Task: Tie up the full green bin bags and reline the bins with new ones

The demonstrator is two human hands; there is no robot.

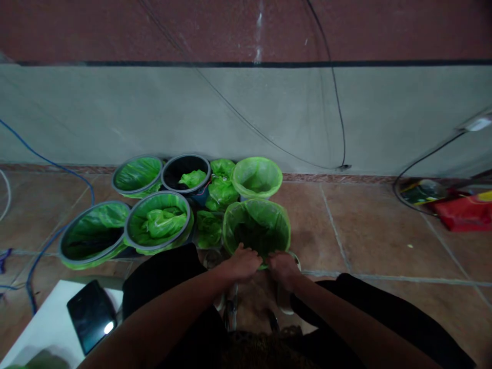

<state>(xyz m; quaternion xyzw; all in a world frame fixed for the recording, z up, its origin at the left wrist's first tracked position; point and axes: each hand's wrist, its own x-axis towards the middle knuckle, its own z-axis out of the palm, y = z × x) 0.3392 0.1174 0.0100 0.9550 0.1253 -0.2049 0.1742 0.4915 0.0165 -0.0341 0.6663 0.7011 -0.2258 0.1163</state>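
Observation:
Between my feet stands a bin lined with a green plastic bag [257,209], its mouth facing up. My left hand [245,262] is closed on the near edge of the bag at the rim, thumb side up. Close beside it, my right hand [283,268] has its fingers curled over the same near rim. The bag is folded outward around the mouth, and the inside looks dark. Behind it, touching or nearly so, is another bin with a light green bag [257,177]. What lies under my fingers is partly hidden.
To the left stand several grey-rimmed bins [157,221] with green bags, and loose green bundles [223,192] lie between. A phone [92,315] rests on a white surface [42,323]. Blue cable [61,166] crosses the tiles; a red object [465,211] lies right. The wall [154,113] runs behind.

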